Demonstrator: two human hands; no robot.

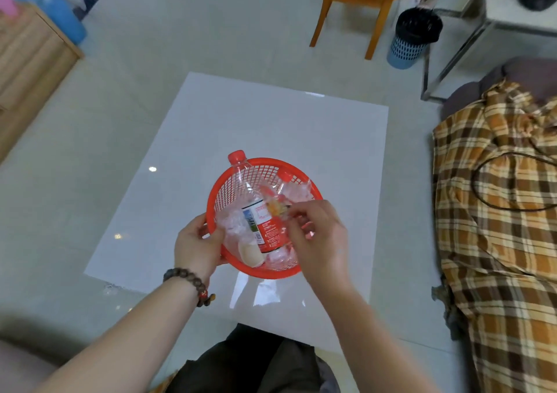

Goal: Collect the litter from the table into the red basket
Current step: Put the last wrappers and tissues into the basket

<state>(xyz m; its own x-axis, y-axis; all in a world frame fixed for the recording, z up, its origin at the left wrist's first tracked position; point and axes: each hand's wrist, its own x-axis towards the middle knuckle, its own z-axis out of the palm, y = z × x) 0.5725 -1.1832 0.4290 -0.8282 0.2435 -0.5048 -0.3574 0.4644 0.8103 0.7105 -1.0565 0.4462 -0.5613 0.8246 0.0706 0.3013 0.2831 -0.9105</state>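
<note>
The red basket [229, 187] is over the white table [271, 127], tilted toward me. My left hand [196, 246] grips its near left rim. Inside lies an empty clear bottle [253, 208] with a red cap and red label, its neck poking over the far rim. A second red-capped bottle [294, 186], crumpled clear plastic [232, 222] and a small beige cup [251, 254] are in there too. My right hand [316, 235] reaches into the basket from the right. Its fingertips pinch an orange wrapper [275, 208] lying on the bottle.
An orange chair [355, 3] and a blue bin with a black bag [410, 39] stand beyond the table. A plaid cloth [497, 211] covers a seat to the right, with a metal-framed table [470, 30] behind it. A wooden cabinet [27, 70] is at the left.
</note>
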